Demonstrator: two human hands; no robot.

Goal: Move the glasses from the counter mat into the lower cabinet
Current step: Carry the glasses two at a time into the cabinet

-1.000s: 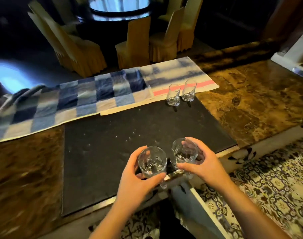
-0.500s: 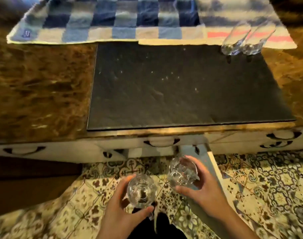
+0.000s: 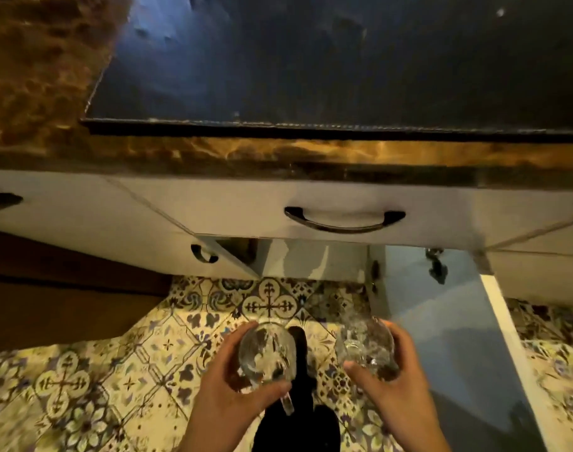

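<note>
My left hand grips a clear stemmed glass seen from above, low over the patterned floor. In my right hand is a second clear glass, held beside the open cabinet door. The black counter mat fills the top of the view on the brown marble counter. Below the drawer, the lower cabinet opening shows a pale inner shelf. The two other glasses on the mat are out of view.
A white drawer with a dark curved handle sits under the counter edge. The open door swings out to the right over the tiled floor. A closed door with a small handle is to the left. A dark foot shows between my hands.
The view has dropped lower and closer to the cabinet front. Both hands, each holding a glass, have come down below the counter towards the open cabinet. The far glasses left the view.
</note>
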